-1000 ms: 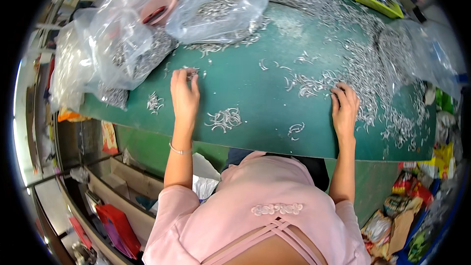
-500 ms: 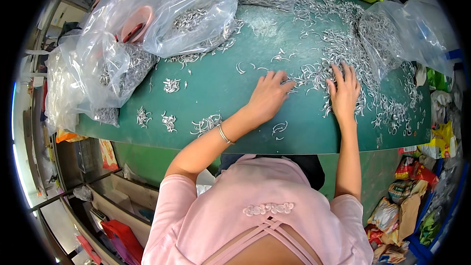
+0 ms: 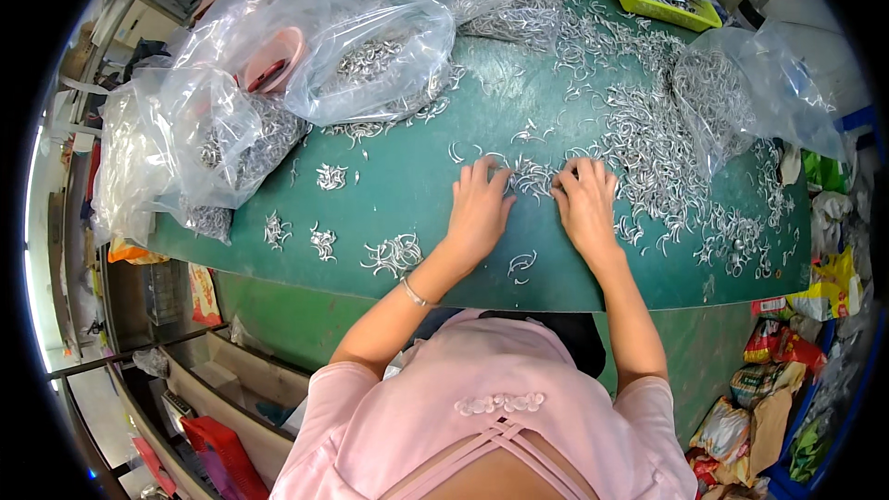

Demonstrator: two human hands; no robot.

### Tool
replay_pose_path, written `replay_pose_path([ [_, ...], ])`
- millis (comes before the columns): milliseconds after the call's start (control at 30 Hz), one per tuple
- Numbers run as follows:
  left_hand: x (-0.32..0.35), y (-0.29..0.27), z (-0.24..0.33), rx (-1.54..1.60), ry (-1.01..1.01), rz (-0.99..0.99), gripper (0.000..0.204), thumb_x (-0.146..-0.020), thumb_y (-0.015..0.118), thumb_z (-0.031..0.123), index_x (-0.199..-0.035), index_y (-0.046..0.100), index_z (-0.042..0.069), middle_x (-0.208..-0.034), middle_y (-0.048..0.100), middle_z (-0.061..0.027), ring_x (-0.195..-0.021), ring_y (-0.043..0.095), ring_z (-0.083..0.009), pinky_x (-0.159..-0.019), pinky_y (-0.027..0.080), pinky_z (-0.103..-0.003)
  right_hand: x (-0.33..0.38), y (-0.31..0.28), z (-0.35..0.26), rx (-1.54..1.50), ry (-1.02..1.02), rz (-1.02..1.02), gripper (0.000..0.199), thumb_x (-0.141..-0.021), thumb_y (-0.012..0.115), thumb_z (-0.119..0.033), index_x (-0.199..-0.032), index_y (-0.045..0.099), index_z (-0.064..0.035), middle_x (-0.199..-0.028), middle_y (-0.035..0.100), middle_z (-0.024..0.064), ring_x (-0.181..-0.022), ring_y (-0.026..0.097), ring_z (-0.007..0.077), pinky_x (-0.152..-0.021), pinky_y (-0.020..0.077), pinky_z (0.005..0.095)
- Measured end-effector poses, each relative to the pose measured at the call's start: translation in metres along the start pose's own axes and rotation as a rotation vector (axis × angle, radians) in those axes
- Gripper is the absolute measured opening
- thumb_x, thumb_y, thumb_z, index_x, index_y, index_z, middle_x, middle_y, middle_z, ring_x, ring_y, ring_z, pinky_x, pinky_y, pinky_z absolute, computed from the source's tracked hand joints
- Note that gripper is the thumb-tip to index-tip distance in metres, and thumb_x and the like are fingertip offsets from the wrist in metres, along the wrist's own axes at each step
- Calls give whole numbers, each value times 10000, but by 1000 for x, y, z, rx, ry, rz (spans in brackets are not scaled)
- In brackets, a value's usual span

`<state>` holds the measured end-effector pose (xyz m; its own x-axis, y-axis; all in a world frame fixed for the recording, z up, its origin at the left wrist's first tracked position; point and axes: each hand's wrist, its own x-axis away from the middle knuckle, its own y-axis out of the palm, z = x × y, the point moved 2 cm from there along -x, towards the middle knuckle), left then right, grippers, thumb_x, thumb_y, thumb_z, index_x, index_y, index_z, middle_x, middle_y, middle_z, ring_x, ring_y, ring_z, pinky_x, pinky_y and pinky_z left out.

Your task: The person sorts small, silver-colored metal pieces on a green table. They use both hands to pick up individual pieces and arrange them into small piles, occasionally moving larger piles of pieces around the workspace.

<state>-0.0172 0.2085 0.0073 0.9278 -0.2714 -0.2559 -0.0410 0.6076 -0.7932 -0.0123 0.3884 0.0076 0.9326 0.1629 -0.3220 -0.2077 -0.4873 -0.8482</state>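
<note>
A: Quick pass. Your left hand lies palm down on the green-topped table, fingers spread and released, tips touching the loose heap of small curved silvery metal hooks at the table's middle. Nothing gripped.

B: And the right?

A: Your right hand is just beside it, also flat, fingers splayed and unclenched, tips on the same heap. The heap sits between your two hands and runs off to the right into a denser spread of hooks.

B: Anything to your left?

A: Small separate clusters of hooks near the front edge, well apart from your hands. Farther back on the left, clear plastic bags filled with the same hooks, and a pink plastic bowl inside one bag.

B: Right side?

A: Another clear plastic bag, slack, spilling hooks, resting on the table. At the far edge, a yellow-green plastic tray with a small bag in it.

B: Wrist?

A: Thin silvery bracelet on your left wrist. Whether any single hook is pinched under a fingertip, cannot tell.
</note>
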Motion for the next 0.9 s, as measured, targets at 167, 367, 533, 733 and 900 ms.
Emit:
replay_pose_path([
  [167, 22, -10, 13, 298, 26, 25, 364, -801, 686, 26, -1154, 596, 24, -1161, 535, -152, -1030, 518, -335, -882, 427, -417, 7, -5, 7, -23, -9, 41, 129, -777, 696, -63, -888, 632, -47, -1078, 548, 88, -1072, 487, 298, -945, 345, 455],
  [367, 5, 8, 5, 50, -43, 40, 331, -797, 682, 26, -1120, 613, 41, -1102, 553, -135, -995, 525, -328, -861, 425, -403, -1, 6, 4, 25, -39, 62, 176, -764, 713, -64, -915, 624, -56, -1168, 539, 101, -1125, 477, 318, -951, 349, 451],
  [533, 3, 13, -3, 39, -20, 16, 264, -796, 670, 12, -1053, 620, 43, -1060, 578, -99, -980, 532, -312, -816, 421, -395, 11, -15, 6, -19, 8, 71, 182, -750, 721, -61, -898, 616, -49, -1079, 576, 96, -1083, 507, 303, -934, 356, 434],
  [733, 5, 8, -12, 150, 25, 58, 127, -818, 641, 13, -944, 628, 22, -949, 612, -108, -912, 572, -312, -783, 434, -402, 26, -14, 23, -1097, 508, 42, 145, -902, 621, -31, -1045, 612, -11, -999, 642, 64, -769, 571, 117, -644, 434, 241],
  [900, 10, -4, -9, 421, -106, 79, 102, -840, 639, -32, -938, 625, -7, -894, 674, -153, -783, 654, -319, -683, 505, -371, 22, -18, 20, -1298, 618, -81, 157, -875, 656, -52, -1026, 622, -23, -895, 616, 60, -731, 556, 141, -614, 433, 275],
])
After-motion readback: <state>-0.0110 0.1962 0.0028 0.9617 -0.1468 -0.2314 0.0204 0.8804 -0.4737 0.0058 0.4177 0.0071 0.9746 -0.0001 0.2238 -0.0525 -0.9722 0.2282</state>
